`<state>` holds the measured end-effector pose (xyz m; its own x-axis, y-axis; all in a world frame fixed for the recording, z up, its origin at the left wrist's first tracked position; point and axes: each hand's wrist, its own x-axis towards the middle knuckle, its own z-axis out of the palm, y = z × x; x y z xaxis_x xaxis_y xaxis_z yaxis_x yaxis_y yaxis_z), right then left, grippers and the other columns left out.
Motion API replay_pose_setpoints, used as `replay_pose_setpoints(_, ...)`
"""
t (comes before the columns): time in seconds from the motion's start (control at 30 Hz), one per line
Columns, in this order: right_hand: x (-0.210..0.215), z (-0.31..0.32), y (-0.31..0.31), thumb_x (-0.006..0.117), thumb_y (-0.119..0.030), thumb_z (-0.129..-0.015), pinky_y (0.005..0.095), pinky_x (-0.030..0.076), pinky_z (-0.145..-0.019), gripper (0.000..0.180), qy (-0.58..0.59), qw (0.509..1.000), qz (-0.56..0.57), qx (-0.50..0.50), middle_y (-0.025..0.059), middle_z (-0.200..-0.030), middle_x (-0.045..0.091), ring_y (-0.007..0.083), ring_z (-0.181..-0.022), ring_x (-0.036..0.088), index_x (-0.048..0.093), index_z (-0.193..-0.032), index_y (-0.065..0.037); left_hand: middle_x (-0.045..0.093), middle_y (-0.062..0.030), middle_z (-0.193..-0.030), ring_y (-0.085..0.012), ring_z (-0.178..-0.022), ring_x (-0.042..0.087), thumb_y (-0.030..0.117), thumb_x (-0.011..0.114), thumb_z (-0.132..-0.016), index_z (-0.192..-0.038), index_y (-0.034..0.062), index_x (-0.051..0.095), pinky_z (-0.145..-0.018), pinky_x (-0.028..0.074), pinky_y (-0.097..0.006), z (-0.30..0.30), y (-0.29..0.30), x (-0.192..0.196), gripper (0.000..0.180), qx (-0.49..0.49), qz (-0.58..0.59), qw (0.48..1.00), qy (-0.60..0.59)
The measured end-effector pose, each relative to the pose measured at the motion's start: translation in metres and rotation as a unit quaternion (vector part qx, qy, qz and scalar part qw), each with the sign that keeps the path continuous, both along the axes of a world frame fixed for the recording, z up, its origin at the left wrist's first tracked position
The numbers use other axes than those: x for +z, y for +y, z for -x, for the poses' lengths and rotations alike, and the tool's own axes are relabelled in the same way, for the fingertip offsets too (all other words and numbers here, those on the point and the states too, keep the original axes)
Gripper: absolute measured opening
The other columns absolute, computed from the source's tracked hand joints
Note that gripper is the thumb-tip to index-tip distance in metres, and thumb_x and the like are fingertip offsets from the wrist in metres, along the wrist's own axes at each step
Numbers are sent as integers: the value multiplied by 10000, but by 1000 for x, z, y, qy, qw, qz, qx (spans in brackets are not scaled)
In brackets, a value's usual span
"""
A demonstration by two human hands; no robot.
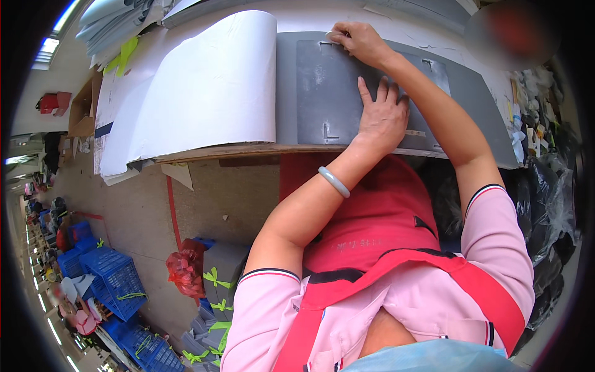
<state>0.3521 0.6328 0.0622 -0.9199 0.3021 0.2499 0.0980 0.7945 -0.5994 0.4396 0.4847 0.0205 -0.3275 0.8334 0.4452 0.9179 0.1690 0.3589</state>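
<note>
Left hand (383,118), fingers spread and gripping nothing, presses the dark grey rectangular panel (325,93) on the wood-edged bench (217,152) while right hand (358,43) pinches a small flat white piece (330,34) there, seemingly marking; next move calls for steady pressure.

A dull grey-brown floor (207,195), marked with a red line (173,214), spreads left, with blue crates (114,279) standing there; strip lights (54,332) glow along the far left.
</note>
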Motion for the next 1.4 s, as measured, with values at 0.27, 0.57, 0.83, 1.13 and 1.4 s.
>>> replay_pose_setpoints(0.27, -2, 16, -12, 617, -253, -983, 440, 524, -786, 238, 1, 992, -113, 48, 224, -903, 687, 428, -829, 644, 696, -1024, -32, 466, -176, -1421, -360, -1420, 377, 283, 622, -963, -1336, 65, 596, -1100, 208, -811, -2, -1, 0, 433, -12, -4, 1000, -2)
replay_pose_setpoints(0.57, -30, 17, 29, 626, -252, -951, 401, 558, -646, 264, 8, 978, -207, 5, 137, -710, 666, 190, -630, 680, 690, -898, 0, 472, -173, -1419, -353, -1414, 384, 285, 608, -972, -1321, 60, 598, -1100, 211, -808, -7, 3, 2, 415, -17, -20, 1000, -5)
replay_pose_setpoints(0.83, 18, 12, -33, 587, -42, -919, 312, 565, -495, 195, -77, 969, 213, -98, 104, -704, 674, 175, -577, 671, 638, -1096, 23, 477, -171, -1417, -353, -1414, 377, 274, 594, -981, -1335, 57, 598, -1103, 209, -808, 2, -3, -3, 415, -6, -12, 1000, -4)
replay_pose_setpoints(1.13, 19, 4, -30, 600, -76, -923, 316, 539, -457, 109, -121, 965, 224, -59, 92, -698, 659, 166, -527, 632, 618, -974, 18, 513, -170, -1393, -355, -1372, 422, 290, 581, -993, -1340, 56, 603, -1082, 224, -815, -2, 1, -5, 419, -10, -43, 999, -10)
replay_pose_setpoints(1.4, 38, -83, -123, 600, -143, -955, 245, 445, -441, 150, -239, 950, 180, 92, 61, -677, 625, 78, -536, 582, 587, -1003, -3, 543, -154, -1403, -354, -1373, 460, 303, 528, -975, -1261, 105, 621, -1101, 254, -767, 5, 2, -23, 360, -11, -51, 998, -27)
